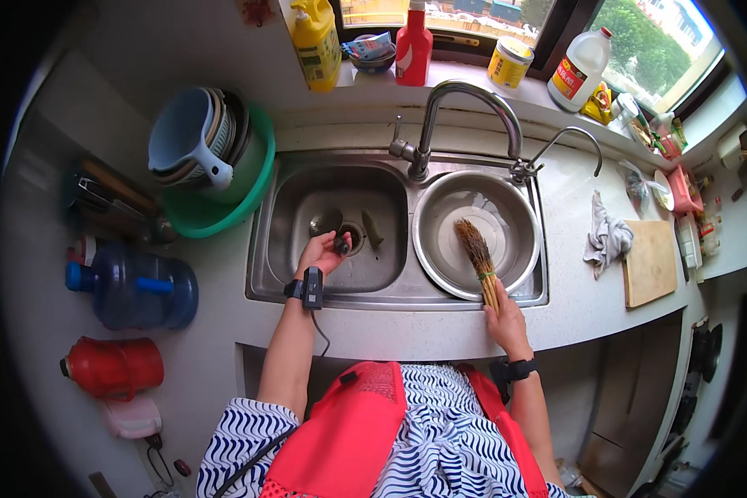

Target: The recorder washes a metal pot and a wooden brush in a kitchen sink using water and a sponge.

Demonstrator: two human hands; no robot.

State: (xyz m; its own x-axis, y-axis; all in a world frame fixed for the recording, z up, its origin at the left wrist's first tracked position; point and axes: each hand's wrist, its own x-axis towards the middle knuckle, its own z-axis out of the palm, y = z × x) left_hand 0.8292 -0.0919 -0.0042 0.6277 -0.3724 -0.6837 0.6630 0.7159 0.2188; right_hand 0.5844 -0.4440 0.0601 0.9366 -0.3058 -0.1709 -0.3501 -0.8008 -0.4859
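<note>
Over the left basin of a steel double sink (pixel 386 299), my left hand (pixel 325 252) holds the dark handle of a ladle-like utensil (pixel 326 222), its rounded metal bowl tilted towards the basin's far side. A greenish elongated piece (pixel 371 229) lies on the basin floor beside the drain. My right hand (pixel 507 320) grips the pale bound stems of a straw brush (pixel 474 249), whose brown bristles reach over a round metal basin (pixel 436 274) holding clear water in the right sink. The bristle tips are near the water; contact cannot be told.
A chrome faucet (pixel 473 87) arches behind the sink. Stacked colanders in a green basin (pixel 264 180) stand left, above a blue water jug (pixel 143 286) and a red thermos (pixel 115 368). A grey cloth (pixel 607 233) and a wooden cutting board (pixel 652 264) lie right. Bottles line the windowsill.
</note>
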